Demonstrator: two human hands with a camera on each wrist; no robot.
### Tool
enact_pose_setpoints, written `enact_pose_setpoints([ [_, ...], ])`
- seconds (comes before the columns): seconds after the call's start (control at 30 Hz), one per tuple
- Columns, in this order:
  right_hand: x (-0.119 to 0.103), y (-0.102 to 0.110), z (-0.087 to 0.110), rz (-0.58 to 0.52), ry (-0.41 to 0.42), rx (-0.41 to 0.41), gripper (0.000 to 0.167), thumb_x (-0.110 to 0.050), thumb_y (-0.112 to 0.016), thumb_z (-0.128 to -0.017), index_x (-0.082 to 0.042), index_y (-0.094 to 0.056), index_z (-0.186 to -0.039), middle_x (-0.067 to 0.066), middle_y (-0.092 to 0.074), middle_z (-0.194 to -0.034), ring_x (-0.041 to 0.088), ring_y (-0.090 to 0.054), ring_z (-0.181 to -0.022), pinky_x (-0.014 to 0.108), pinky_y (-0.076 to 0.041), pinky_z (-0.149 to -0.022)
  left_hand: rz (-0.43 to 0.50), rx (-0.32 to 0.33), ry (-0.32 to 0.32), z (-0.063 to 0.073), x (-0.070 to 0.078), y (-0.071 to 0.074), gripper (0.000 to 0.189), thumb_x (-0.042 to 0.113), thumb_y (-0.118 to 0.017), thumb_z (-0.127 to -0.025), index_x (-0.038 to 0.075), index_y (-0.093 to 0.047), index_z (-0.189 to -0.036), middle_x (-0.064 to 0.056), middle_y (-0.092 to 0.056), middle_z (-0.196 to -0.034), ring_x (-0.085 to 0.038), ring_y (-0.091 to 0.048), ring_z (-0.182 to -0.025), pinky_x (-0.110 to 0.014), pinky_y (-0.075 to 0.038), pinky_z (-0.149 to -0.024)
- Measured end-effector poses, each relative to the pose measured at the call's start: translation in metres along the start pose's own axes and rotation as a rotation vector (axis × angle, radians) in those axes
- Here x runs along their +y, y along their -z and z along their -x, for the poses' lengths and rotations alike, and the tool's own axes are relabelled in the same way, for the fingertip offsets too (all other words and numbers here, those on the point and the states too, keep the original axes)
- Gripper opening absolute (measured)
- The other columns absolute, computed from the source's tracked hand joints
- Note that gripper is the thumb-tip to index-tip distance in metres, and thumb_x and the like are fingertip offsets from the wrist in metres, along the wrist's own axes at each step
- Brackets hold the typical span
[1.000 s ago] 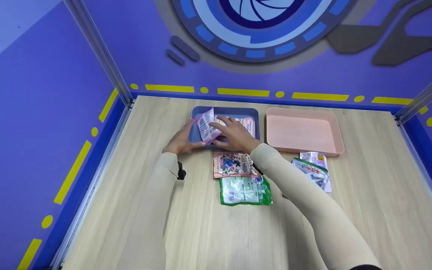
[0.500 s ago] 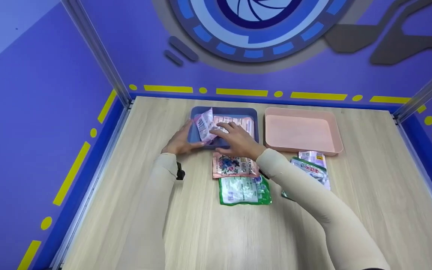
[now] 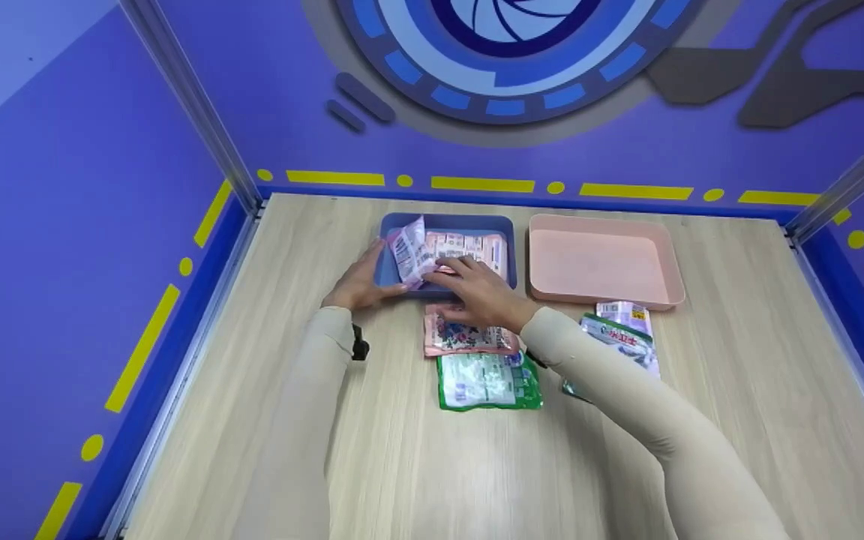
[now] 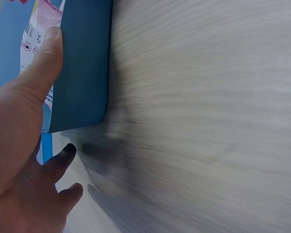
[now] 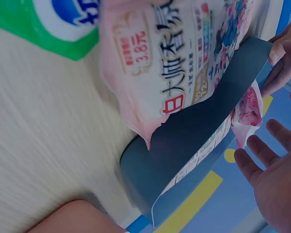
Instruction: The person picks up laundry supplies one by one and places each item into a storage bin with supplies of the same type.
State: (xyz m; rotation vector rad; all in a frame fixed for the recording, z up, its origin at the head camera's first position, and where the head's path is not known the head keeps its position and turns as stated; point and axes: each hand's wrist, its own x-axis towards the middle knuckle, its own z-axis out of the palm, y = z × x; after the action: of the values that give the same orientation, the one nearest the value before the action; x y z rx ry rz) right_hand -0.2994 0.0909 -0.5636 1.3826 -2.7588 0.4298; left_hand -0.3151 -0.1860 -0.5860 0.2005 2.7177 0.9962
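Observation:
A blue tray (image 3: pixel 447 223) stands at the back of the table. Inside it, a pink-and-white packet (image 3: pixel 466 244) lies flat and a pink-purple packet (image 3: pixel 411 251) leans at the left. My left hand (image 3: pixel 358 283) rests at the tray's front left corner. In the left wrist view, its thumb (image 4: pixel 49 53) lies along the rim beside the leaning packet. My right hand (image 3: pixel 481 292) is over the front rim, fingers extended near the leaning packet and holding nothing. Below it, a pink floral packet (image 3: pixel 462 341) lies against the tray's front, over a green packet (image 3: pixel 488 381).
A pink tray (image 3: pixel 601 262) stands to the right of the blue one. In front of it lie a purple packet (image 3: pixel 623 309) and a green-edged packet (image 3: pixel 619 337), partly behind my right forearm (image 3: pixel 627 390). Purple walls (image 3: pixel 432 142) enclose the table at the back and sides.
My right hand has drawn back toward the front and slightly right, off the leaning packet, uncovering more of the flat packet. My left hand stays at the tray corner.

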Motion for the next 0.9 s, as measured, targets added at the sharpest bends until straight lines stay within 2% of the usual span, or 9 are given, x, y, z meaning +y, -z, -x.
enact_pose_setpoints([
  [0.23, -0.002, -0.002, 0.008, -0.021, -0.024, -0.038, 0.069, -0.048, -0.070, -0.095, -0.029, -0.045, -0.156, 0.009, -0.039, -0.160, 0.033, -0.043, -0.137, 0.060, -0.037, -0.114, 0.015, 0.004, 0.002, 0.002, 0.001, 0.001, 0.110, 0.040, -0.081, -0.089, 0.012, -0.009, -0.166, -0.010, -0.005, -0.173, -0.029, -0.010, -0.158, -0.043, -0.013, -0.127],
  [0.37, -0.003, -0.004, 0.013, -0.026, -0.002, -0.017, 0.069, -0.047, -0.071, -0.094, -0.027, -0.047, -0.155, 0.010, -0.040, -0.159, 0.035, -0.044, -0.137, 0.060, -0.039, -0.113, 0.016, 0.008, -0.002, 0.002, 0.000, 0.001, 0.110, 0.041, -0.081, -0.088, 0.012, -0.009, -0.166, -0.011, -0.006, -0.173, -0.030, -0.010, -0.158, -0.044, -0.013, -0.127],
  [0.6, -0.004, -0.009, 0.024, -0.027, 0.050, 0.030, 0.064, -0.046, -0.071, -0.095, -0.025, -0.051, -0.152, 0.013, -0.042, -0.158, 0.036, -0.046, -0.135, 0.060, -0.044, -0.108, 0.002, -0.015, 0.046, 0.000, -0.001, -0.001, 0.110, 0.044, -0.080, -0.089, 0.015, -0.007, -0.167, -0.007, -0.002, -0.174, -0.028, -0.007, -0.158, -0.043, -0.011, -0.128],
  [0.9, -0.008, -0.012, 0.037, -0.078, 0.092, 0.067, 0.060, -0.042, -0.073, -0.094, -0.026, -0.055, -0.149, 0.014, -0.049, -0.147, 0.034, -0.045, -0.132, 0.058, -0.047, -0.104, 0.001, -0.012, 0.025, -0.002, -0.002, 0.000, 0.112, 0.043, -0.081, -0.088, 0.013, -0.006, -0.166, -0.008, -0.003, -0.173, -0.027, -0.008, -0.158, -0.040, -0.012, -0.128],
])
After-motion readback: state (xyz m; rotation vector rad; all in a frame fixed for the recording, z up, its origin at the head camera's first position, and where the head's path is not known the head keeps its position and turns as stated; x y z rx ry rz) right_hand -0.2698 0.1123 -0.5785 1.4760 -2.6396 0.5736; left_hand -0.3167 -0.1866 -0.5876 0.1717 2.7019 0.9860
